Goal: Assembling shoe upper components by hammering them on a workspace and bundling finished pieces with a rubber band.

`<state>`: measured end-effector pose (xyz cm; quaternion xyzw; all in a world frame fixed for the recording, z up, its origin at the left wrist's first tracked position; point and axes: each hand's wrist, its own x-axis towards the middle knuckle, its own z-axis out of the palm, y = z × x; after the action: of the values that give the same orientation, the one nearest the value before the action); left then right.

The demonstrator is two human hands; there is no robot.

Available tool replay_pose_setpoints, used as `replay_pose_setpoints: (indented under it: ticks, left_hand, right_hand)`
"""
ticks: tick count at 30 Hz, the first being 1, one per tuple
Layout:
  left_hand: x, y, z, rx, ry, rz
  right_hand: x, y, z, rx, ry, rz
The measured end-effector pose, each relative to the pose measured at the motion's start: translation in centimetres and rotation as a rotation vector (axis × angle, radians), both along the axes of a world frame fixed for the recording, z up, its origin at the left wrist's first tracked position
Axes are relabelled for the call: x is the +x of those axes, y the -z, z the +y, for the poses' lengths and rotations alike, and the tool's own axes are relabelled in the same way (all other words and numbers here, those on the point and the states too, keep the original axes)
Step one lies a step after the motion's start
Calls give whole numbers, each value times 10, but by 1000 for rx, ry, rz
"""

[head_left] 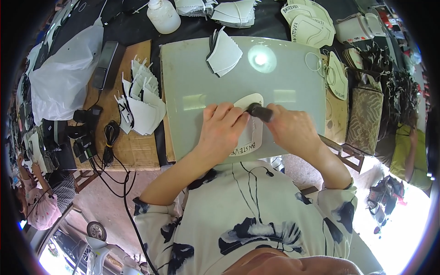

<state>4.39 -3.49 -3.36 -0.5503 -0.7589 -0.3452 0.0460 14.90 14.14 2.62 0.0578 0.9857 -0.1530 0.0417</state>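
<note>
A pale card pattern piece [255, 133] with a cut-out and hand lettering lies on the grey-green board [183, 68] in front of me. My left hand [222, 126] presses down on its left side, the fingers bent and close together; whatever is under the fingertips is hidden. In my right hand [293, 128] is a short dark cylindrical tool [260, 112], tilted, its end at the pattern's upper part beside my left fingertips. The tool's exact kind does not show. Farther up the board rests a small stack of white cut pieces with black edging [224, 52].
More white pieces [142, 105] are piled at left, near black cables [110, 137], a dark box [106, 64] and a plastic bag [68, 68]. A white bottle [163, 17] stands at the back. Card patterns [312, 30] and a patterned pouch [364, 119] are at right. People sit on both sides.
</note>
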Motion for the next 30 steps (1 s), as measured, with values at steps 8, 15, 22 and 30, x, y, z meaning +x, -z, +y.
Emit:
replay_pose_setpoints:
  ticks: [8, 15, 22, 30]
  left_hand:
    - [-2, -4, -4, -5, -60, -175]
    - [9, 5, -6, -7, -48, 2]
    - [7, -2, -7, -57, -45, -192]
    - [14, 3, -5, -37, -35, 143]
  right_hand:
    - [-3, -3, -1, 60, 10, -178]
    - [-2, 0, 1, 42, 11, -137]
    - [0, 3, 2, 69, -7, -63]
    - [2, -5, -5, -11, 44, -63]
